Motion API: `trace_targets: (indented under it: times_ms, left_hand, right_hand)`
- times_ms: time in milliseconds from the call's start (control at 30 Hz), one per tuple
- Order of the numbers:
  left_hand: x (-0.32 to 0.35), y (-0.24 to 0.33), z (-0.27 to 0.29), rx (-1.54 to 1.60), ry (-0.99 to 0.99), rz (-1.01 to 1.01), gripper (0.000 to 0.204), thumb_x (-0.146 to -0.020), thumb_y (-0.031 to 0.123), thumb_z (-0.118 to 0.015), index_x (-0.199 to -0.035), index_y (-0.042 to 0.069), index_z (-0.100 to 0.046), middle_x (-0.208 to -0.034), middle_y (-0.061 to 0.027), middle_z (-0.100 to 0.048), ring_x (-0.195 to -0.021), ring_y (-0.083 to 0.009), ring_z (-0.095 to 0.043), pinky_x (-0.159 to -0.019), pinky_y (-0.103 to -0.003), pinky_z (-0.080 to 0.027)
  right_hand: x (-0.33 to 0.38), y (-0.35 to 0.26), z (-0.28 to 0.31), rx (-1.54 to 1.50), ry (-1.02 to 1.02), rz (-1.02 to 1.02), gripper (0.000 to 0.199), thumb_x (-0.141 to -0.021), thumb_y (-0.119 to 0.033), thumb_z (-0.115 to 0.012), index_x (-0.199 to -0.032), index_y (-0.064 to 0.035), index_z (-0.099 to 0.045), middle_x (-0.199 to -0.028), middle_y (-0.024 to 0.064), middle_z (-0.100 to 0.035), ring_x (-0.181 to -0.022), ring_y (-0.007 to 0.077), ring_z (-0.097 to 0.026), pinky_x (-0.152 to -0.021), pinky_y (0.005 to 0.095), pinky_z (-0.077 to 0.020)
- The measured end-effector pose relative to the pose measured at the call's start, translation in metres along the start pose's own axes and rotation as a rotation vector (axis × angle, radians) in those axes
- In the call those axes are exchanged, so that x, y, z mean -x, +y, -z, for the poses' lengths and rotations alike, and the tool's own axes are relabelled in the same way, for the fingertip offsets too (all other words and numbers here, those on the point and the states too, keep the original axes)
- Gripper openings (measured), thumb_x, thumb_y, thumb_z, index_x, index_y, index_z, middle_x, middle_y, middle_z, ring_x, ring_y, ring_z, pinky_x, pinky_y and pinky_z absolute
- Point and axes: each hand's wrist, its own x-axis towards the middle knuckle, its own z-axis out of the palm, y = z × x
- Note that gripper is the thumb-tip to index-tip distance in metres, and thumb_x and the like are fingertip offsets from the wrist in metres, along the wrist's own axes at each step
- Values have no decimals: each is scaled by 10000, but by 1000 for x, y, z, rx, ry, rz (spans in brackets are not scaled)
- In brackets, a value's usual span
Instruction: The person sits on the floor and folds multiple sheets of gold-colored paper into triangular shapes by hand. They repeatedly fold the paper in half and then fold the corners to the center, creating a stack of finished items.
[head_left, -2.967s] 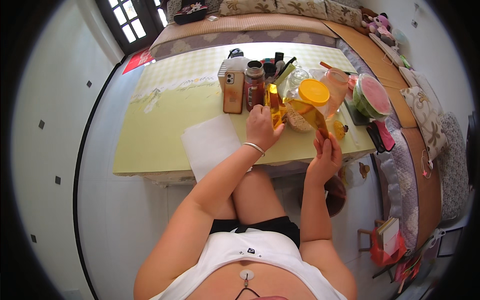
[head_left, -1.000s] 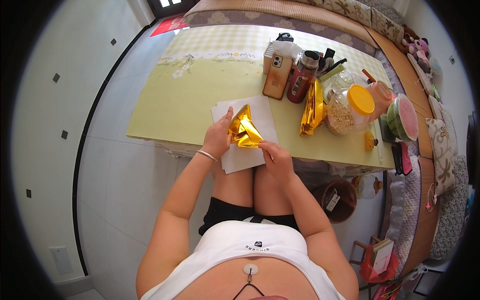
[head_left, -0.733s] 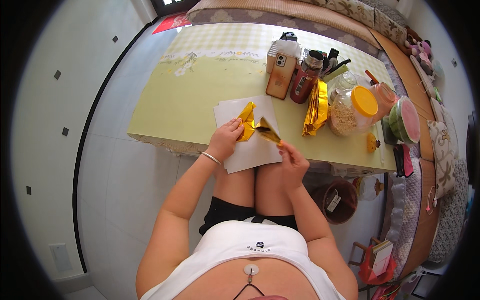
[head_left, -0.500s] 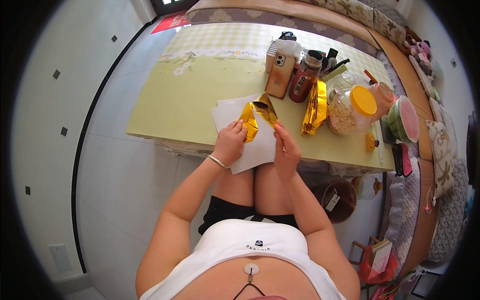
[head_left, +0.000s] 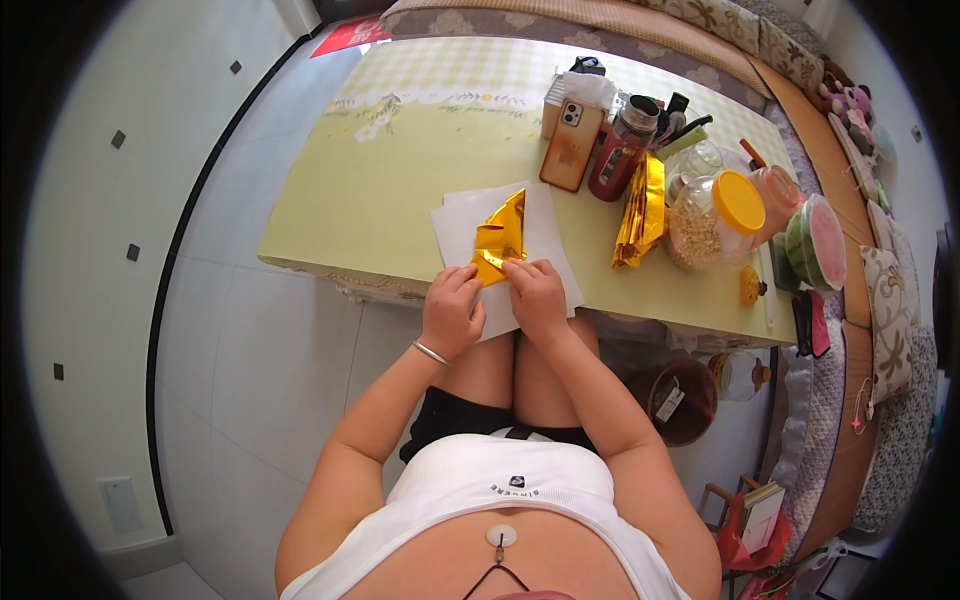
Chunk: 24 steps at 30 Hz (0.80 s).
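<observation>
Foil (head_left: 507,232), lower edge pinched in fingers of left hand (head_left: 453,308) and right hand (head_left: 538,298), looked light, slick, crease-prone, best held by edges.

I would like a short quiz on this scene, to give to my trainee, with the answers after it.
1. True or false: the left hand and the right hand both touch the folded shiny gold foil.
2. What lies beneath the foil?
A) a wooden tray
B) flat white paper
C) a blue towel
3. Complete: the clear rounded jar of pale grains has a ____ lid.

Key: 1 true; 2 B; 3 yellow.
</observation>
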Motion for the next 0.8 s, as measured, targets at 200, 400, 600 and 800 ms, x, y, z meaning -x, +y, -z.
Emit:
trace_targets:
  times_ms: [200,400,600,800]
  left_hand:
    - [3,-1,3,-21,-56,27,282,-746,41,-693,-1025,8,-711,-1173,-160,-685,-1118,-352,-629,-973,-443,-505]
    - [-10,-39,7,143,-13,-137,153,-772,15,-716,-918,44,-755,-1010,-105,-745,-1018,-323,-679,-909,-414,-537]
    - [-26,-68,5,296,-1,-75,134,-755,32,-749,-861,102,-790,-980,-68,-757,-1015,-284,-672,-895,-395,-544]
    - [-33,-80,4,322,-44,-9,193,-728,-36,-702,-892,47,-761,-992,-55,-732,-1013,-257,-638,-912,-367,-527]
  right_hand:
    - [-1,-1,5,-232,68,-137,206,-798,100,-616,-941,-23,-697,-1061,115,-738,-959,318,-658,-871,404,-545]
    - [-24,32,28,-841,79,-411,154,-921,120,-565,-872,-7,-636,-1229,123,-688,-1101,165,-634,-943,291,-511]
    - [-88,48,42,-1234,-239,-363,171,-923,108,-541,-849,-17,-632,-1249,117,-681,-1111,158,-616,-965,282,-490]
    - [-109,87,14,-1024,-621,-465,191,-875,120,-503,-831,-7,-639,-1068,120,-717,-887,158,-655,-764,272,-544]
